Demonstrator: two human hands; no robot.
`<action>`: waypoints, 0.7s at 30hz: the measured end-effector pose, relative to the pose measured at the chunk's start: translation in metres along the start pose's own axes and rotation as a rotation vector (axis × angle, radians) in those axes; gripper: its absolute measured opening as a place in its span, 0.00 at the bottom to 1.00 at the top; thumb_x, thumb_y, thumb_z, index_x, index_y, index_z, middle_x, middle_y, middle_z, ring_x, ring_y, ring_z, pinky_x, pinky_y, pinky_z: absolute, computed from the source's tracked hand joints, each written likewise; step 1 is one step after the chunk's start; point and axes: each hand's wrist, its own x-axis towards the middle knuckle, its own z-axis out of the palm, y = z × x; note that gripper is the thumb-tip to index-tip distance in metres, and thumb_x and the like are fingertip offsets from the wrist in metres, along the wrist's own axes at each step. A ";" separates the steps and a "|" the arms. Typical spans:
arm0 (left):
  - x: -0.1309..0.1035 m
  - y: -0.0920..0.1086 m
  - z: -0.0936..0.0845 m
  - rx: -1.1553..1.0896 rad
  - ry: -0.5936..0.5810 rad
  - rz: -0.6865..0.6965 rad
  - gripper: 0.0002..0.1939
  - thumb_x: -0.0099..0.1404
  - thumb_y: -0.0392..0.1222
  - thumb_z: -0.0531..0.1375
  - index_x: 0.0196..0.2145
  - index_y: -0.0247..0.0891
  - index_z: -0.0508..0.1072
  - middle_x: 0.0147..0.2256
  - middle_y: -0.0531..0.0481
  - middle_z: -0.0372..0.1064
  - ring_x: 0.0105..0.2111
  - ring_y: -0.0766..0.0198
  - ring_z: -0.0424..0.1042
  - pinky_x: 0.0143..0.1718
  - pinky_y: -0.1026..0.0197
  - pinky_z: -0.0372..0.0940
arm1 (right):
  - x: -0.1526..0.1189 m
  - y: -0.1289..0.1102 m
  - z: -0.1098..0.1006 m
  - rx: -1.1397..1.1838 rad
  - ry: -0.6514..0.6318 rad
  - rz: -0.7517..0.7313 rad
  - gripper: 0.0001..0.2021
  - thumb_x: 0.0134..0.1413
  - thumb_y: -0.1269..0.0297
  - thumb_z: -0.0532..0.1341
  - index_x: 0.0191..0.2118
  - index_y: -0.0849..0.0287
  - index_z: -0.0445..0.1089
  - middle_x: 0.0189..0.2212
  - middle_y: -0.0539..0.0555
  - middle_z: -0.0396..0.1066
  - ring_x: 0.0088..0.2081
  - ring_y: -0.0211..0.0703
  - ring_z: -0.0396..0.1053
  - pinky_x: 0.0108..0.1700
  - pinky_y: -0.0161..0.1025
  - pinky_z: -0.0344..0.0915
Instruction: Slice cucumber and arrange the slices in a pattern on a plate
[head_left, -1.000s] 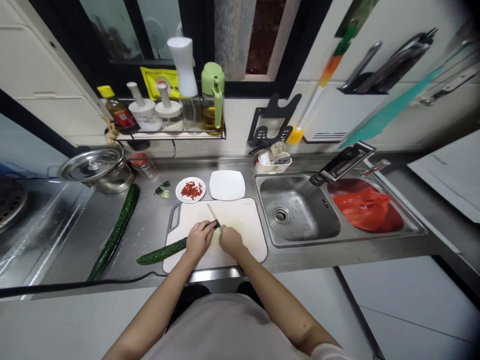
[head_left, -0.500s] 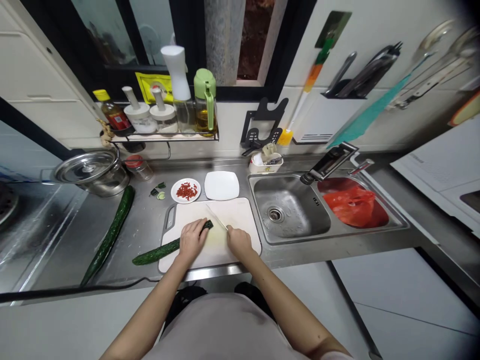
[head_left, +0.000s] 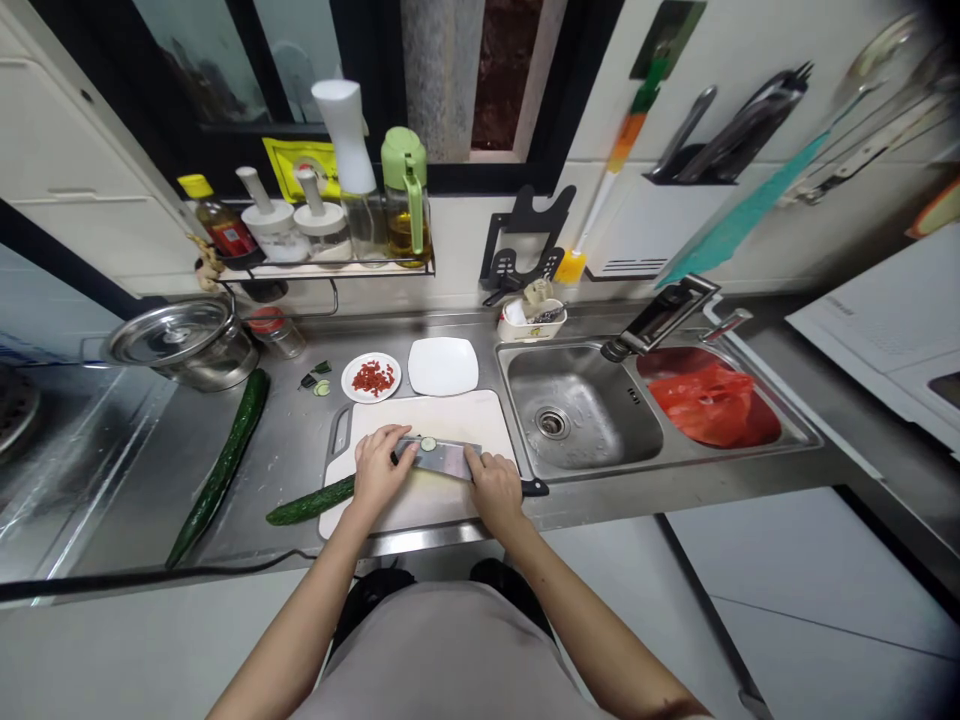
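Note:
My right hand [head_left: 498,495] is closed around a kitchen knife [head_left: 450,460], whose black handle sticks out to the right of my fist. The broad blade lies turned nearly flat over the white cutting board [head_left: 491,418]. A round cucumber slice [head_left: 427,444] rests on the blade. On the board's left part, my left hand [head_left: 381,468] is wrapped over a dark green cucumber [head_left: 311,502], fingers close to the blade's tip. That cucumber's far end reaches past the board's left edge; its middle is hidden under my palm.
Behind the board stand a plate of chopped red pieces [head_left: 360,394] and a white plate [head_left: 442,368]. Cucumber scraps [head_left: 321,388], a second cucumber [head_left: 219,475] and a lidded pot [head_left: 180,345] are leftward. The sink [head_left: 592,465] and a red bag [head_left: 705,405] are rightward.
The knife has tipped from upright to nearly flat, so its blade face and handle now show. A cucumber slice has appeared on the blade. My left hand has shifted slightly left.

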 end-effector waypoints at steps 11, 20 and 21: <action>0.018 0.005 -0.002 0.014 -0.256 0.021 0.10 0.63 0.44 0.56 0.40 0.49 0.76 0.46 0.49 0.71 0.50 0.54 0.67 0.59 0.33 0.44 | 0.000 0.006 0.004 -0.017 0.052 -0.080 0.23 0.61 0.72 0.49 0.61 0.59 0.60 0.38 0.61 0.69 0.41 0.49 0.63 0.43 0.44 0.54; 0.027 0.000 0.010 -0.282 -0.233 -0.169 0.08 0.59 0.43 0.58 0.34 0.41 0.75 0.28 0.54 0.73 0.30 0.66 0.70 0.36 0.63 0.65 | 0.002 0.008 0.005 -0.012 0.042 -0.078 0.22 0.61 0.72 0.50 0.60 0.58 0.61 0.39 0.61 0.70 0.42 0.49 0.63 0.44 0.43 0.54; 0.028 -0.003 0.012 -0.310 -0.193 -0.230 0.09 0.59 0.43 0.58 0.34 0.40 0.75 0.27 0.54 0.72 0.28 0.67 0.69 0.35 0.64 0.64 | 0.002 0.009 0.006 -0.014 0.042 -0.072 0.22 0.61 0.72 0.50 0.60 0.58 0.61 0.39 0.60 0.70 0.42 0.48 0.64 0.44 0.43 0.54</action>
